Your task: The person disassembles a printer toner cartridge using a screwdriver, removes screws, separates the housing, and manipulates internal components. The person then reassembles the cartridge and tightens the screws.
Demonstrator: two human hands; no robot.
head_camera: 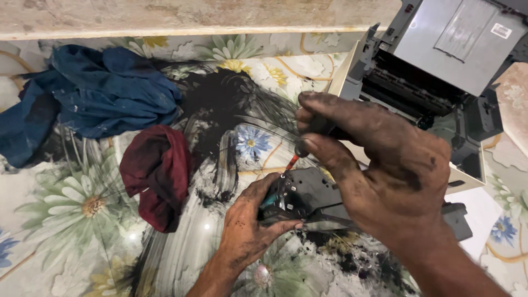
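My left hand [250, 225] grips the left end of a black toner cartridge [316, 195] that lies on the flower-patterned floor. My right hand [379, 170] is closed around a screwdriver [291, 161], whose red shaft points down at the cartridge's left end, just above my left fingers. Both hands are smeared with black powder. The right hand covers most of the cartridge's middle.
A grey printer [440, 71] with its front open stands at the upper right. A blue cloth [88, 96] and a dark red cloth [157, 173] lie to the left. Black powder [220, 104] is smeared across the floor between them. A stone ledge [192, 16] runs along the top.
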